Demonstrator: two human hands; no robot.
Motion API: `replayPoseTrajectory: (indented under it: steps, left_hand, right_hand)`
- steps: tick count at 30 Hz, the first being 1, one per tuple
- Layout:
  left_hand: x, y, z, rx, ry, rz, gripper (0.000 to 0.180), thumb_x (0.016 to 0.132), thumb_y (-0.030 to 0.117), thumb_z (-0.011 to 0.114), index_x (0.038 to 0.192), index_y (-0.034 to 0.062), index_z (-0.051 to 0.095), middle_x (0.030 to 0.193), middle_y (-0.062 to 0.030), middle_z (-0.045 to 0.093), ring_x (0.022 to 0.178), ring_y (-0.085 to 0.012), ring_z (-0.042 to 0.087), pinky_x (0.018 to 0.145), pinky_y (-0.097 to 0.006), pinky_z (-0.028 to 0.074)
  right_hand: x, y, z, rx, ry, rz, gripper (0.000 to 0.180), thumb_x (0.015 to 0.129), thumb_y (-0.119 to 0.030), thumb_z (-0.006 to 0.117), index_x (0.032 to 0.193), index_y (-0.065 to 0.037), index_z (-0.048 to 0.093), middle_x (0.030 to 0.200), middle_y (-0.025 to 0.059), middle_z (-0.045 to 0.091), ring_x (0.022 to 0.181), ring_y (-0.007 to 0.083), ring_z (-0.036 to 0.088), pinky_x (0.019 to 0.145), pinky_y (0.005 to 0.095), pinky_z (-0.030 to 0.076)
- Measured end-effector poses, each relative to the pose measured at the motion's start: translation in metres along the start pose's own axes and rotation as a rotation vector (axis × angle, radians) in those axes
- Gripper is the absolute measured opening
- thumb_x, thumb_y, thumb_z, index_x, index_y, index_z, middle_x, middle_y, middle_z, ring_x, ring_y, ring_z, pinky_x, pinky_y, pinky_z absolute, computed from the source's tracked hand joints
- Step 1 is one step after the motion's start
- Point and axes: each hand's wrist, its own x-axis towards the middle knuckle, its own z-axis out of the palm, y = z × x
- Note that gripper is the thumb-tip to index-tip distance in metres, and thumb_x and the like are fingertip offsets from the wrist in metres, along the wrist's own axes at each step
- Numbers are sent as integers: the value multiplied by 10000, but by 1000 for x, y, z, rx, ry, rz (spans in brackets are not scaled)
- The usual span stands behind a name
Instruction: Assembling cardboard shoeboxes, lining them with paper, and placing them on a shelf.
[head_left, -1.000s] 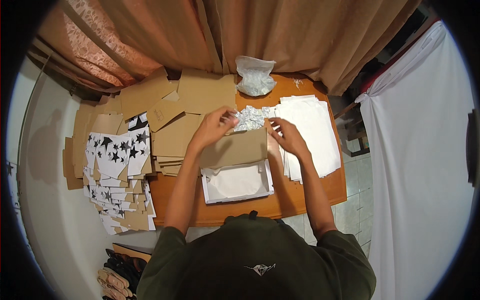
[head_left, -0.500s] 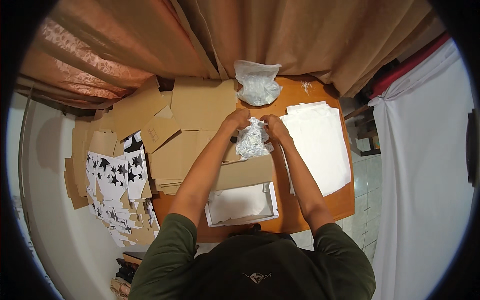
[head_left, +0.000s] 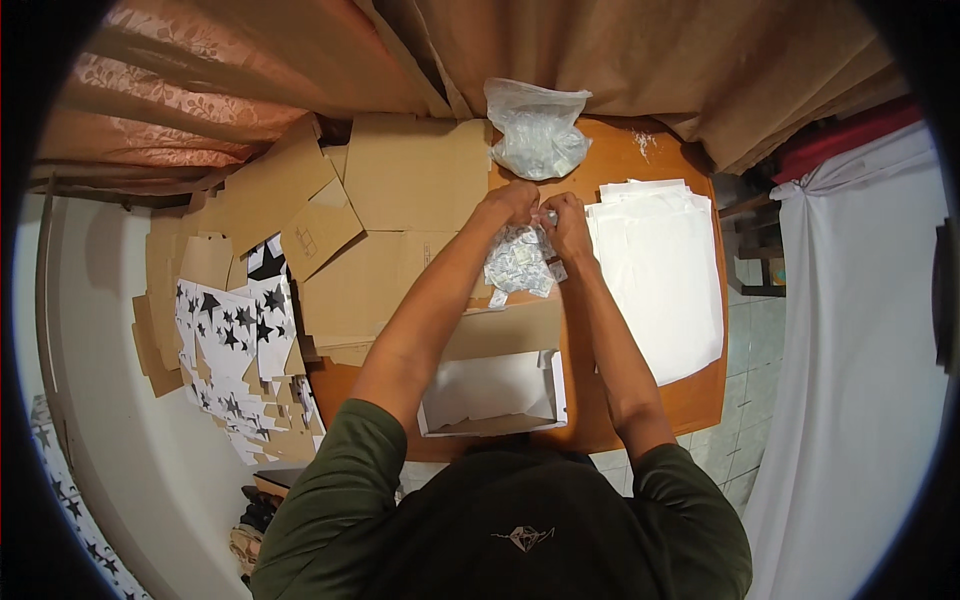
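A clear plastic bag (head_left: 518, 265) of small white packets lies on the table in front of me. My left hand (head_left: 516, 201) is closed on its gathered top from the far left. Close beside it, my right hand (head_left: 568, 226) pinches the same top end, fingers curled inward. The exact grip of the fingertips is partly hidden. A few small packets (head_left: 499, 298) show at the bag's near edge. Between my forearms, nearer to me, stands a shallow white box (head_left: 492, 430) with its brown inner lid (head_left: 505, 332) folded back toward the bag.
A second, larger plastic bag (head_left: 540, 150) of similar contents stands at the back. White paper sheets (head_left: 660, 290) are stacked on the right. Flat cardboard pieces (head_left: 415, 170) cover the left, beside star-printed sheets (head_left: 225, 330). Brown curtains (head_left: 600, 50) hang behind the wooden table (head_left: 690, 395).
My hands have drawn closer together at the bag's top, bunching it. The view has shifted slightly, so the table things sit a little higher and farther right.
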Motion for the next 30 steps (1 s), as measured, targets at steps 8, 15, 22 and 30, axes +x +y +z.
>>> replayPoseTrajectory:
  steps: [8,15,22,30]
  left_hand:
    - [-112,87,-78,-179,420,202,209,870,162,760,991,13,678,844,-165,709,767,-306,682,690,-422,508]
    - [-254,117,-36,-478,607,234,161,878,78,722,984,-26,659,788,-87,692,726,-157,667,644,-313,514]
    - [-323,87,100,-471,400,45,136,874,75,725,935,-16,645,855,-156,719,761,-246,705,694,-367,537]
    - [-357,87,92,-216,701,-70,164,914,195,665,1022,72,679,1004,-156,701,952,-378,662,803,-488,530]
  right_hand:
    - [6,-88,-96,436,-106,108,119,932,-52,674,1026,10,635,828,106,683,741,164,681,693,304,531]
    - [-78,-161,-125,588,-265,54,99,943,-58,668,1034,-22,650,836,33,681,766,97,663,708,261,530]
    - [-204,-139,-51,566,-563,194,121,933,-37,679,1036,0,628,866,51,668,795,120,659,710,278,525]
    - [-209,-178,-68,-41,-379,-176,258,847,-54,684,1100,-12,658,1067,189,671,1081,389,623,913,478,506]
